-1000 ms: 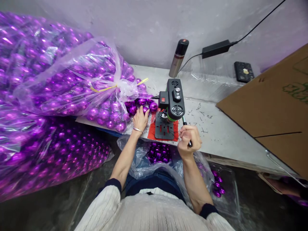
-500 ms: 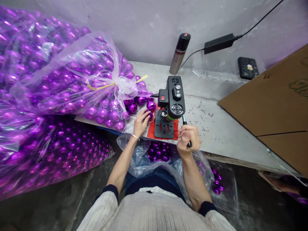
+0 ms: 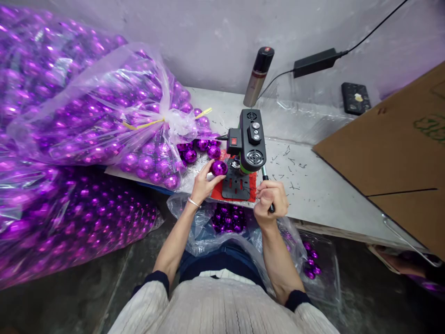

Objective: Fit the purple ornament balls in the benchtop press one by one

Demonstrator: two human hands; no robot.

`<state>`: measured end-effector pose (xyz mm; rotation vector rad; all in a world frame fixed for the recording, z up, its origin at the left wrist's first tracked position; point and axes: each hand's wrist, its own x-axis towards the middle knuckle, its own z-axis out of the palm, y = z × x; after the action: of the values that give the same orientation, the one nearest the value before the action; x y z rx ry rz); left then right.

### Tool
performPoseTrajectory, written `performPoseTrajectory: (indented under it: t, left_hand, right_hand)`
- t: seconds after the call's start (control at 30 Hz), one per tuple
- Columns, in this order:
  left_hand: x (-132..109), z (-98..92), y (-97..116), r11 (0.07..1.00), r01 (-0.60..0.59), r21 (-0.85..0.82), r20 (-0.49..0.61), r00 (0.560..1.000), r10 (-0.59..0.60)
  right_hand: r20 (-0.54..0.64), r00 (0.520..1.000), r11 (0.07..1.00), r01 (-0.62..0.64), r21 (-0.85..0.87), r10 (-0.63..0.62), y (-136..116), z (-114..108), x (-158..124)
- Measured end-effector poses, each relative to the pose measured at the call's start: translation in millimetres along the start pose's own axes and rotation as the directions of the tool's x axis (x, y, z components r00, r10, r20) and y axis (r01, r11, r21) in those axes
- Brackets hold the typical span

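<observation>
Between the thumb and fingers of my left hand (image 3: pixel 204 182) is a shiny purple ball (image 3: pixel 219 168), held just left of a small black bench press (image 3: pixel 255 139). My right hand (image 3: pixel 271 202) is wrapped round the black-ended lever handle (image 3: pixel 265 175) on the press's right side. The press's slotted base plate (image 3: pixel 235 185) rests on a red cloth (image 3: pixel 217 191). Several loose purple balls (image 3: pixel 190 156) lie on the table behind my left hand. In my lap, a clear plastic bag (image 3: pixel 198 232) lies open with more purple balls (image 3: pixel 229 218) in it.
Big clear bags of purple balls (image 3: pixel 86 106) fill the left, one tied with a yellow tie (image 3: pixel 146 124). A steel flask (image 3: pixel 258 76), a power adapter (image 3: pixel 314 62) and a black phone (image 3: pixel 356 98) are at the back. A cardboard box (image 3: pixel 392 153) stands right; dark scraps (image 3: pixel 290 162) litter the table (image 3: pixel 313 199).
My left hand has picked up a purple ball from the loose group and brought it slightly right, beside the press. My right hand stays on the lever.
</observation>
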<state>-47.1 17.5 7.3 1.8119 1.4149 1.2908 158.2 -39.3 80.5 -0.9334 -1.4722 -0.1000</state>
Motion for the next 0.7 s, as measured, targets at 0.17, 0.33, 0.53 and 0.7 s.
performPoseTrajectory:
  t: [0.17, 0.33, 0.53, 0.7]
  left_hand:
    - [-13.2, 6.7, 24.0, 0.996, -0.055, -0.076, 0.046, 0.997, 0.058]
    - [-11.1, 12.8, 32.0, 0.993, -0.09, -0.075, 0.036, 0.995, 0.092]
    - [-10.8, 12.4, 31.8, 0.994, -0.096, -0.057, 0.039, 0.994, 0.098]
    - [-9.5, 11.3, 33.7, 0.994, -0.097, -0.054, 0.047, 0.994, 0.099]
  right_hand:
    - [0.005, 1.0, 1.0, -0.001, 0.006, 0.001, -0.6, -0.2, 0.3]
    - [0.018, 1.0, 1.0, 0.0, -0.001, 0.0, -0.7, -0.7, 0.1]
    - [0.01, 1.0, 1.0, 0.006, 0.008, -0.006, -1.0, -0.1, 0.1]
    - [0.018, 1.0, 1.0, 0.018, 0.004, -0.018, -1.5, -0.4, 1.0]
